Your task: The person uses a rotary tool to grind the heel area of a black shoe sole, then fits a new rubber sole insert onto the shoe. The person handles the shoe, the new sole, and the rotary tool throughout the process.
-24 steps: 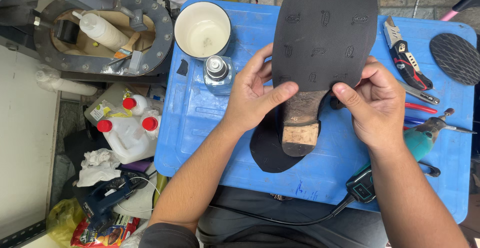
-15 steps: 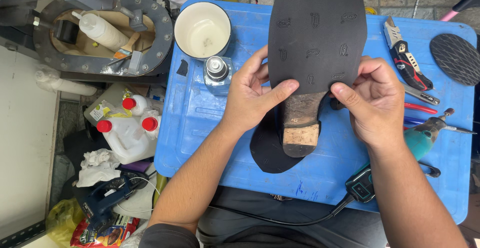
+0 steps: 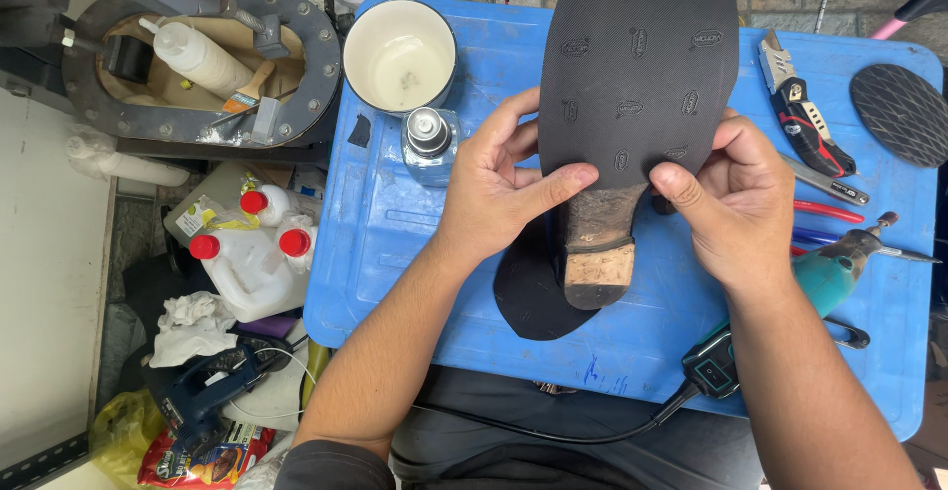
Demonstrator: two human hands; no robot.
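Pressing rubber sole (image 3: 640,65) betw. both thumbs, prob. onto shoe (image 3: 595,243).

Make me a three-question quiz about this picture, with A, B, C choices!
1. Where is the white cup?
A. on the blue table
B. on the floor
C. in a hand

2. How many red caps show on the white jugs?
A. one
B. three
C. five

3. What are both hands doing?
A. resting flat
B. holding the black sole sheet on a shoe
C. gripping pliers

Answers:
1 A, it stands at the table's far corner.
2 B, three caps show.
3 B, left hand and right hand pinch it.
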